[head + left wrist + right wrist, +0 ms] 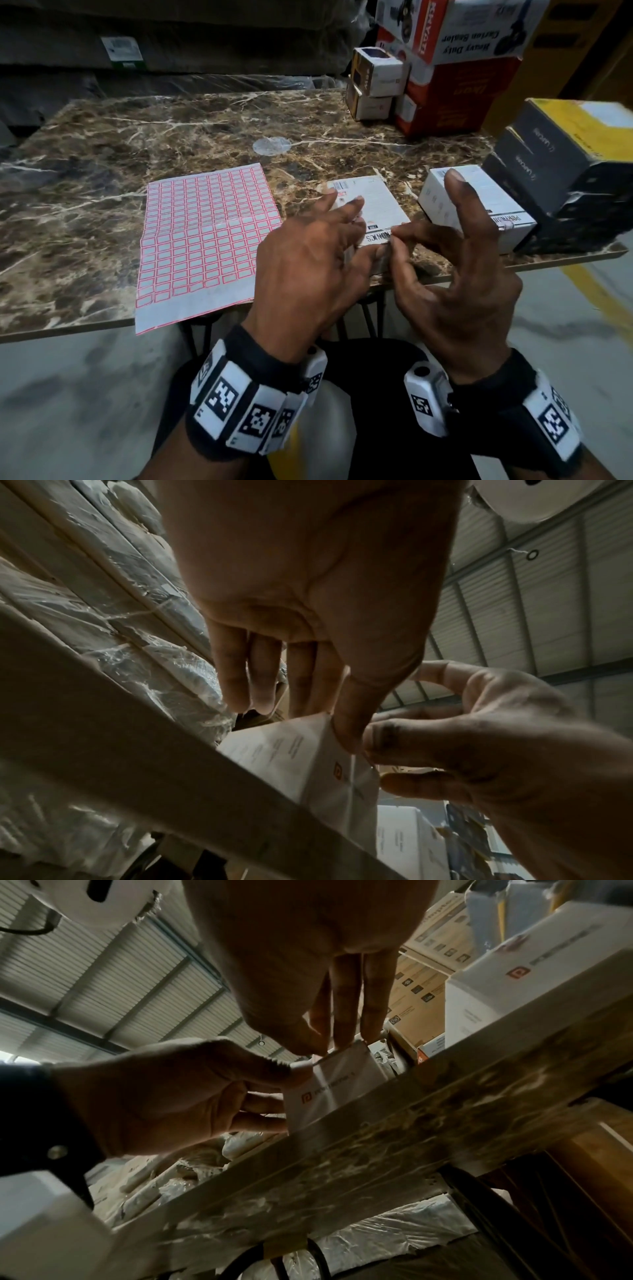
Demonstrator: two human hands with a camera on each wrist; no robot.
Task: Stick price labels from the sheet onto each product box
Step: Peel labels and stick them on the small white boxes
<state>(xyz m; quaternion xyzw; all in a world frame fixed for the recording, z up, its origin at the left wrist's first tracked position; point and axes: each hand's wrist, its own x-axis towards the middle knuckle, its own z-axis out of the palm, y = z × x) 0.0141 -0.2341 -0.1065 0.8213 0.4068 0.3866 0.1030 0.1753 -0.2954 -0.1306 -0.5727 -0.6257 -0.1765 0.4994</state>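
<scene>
A sheet of red-bordered price labels (205, 240) lies flat at the table's front, left of my hands. A white product box (376, 202) sits at the front edge. My left hand (322, 236) holds its left end, fingers over the top and thumb at the near corner (346, 734). My right hand (394, 238) pinches thumb and forefinger at the box's near top edge (346, 1053), the other fingers raised. A small white price label (301, 1066) barely shows in that pinch.
A second white box (479, 205) stands just to the right, with stacked dark grey and yellow boxes (565, 154) behind it. Small boxes (373, 85) and a red carton (452, 96) stand at the back right. The marble table (171, 137) ends close to my wrists.
</scene>
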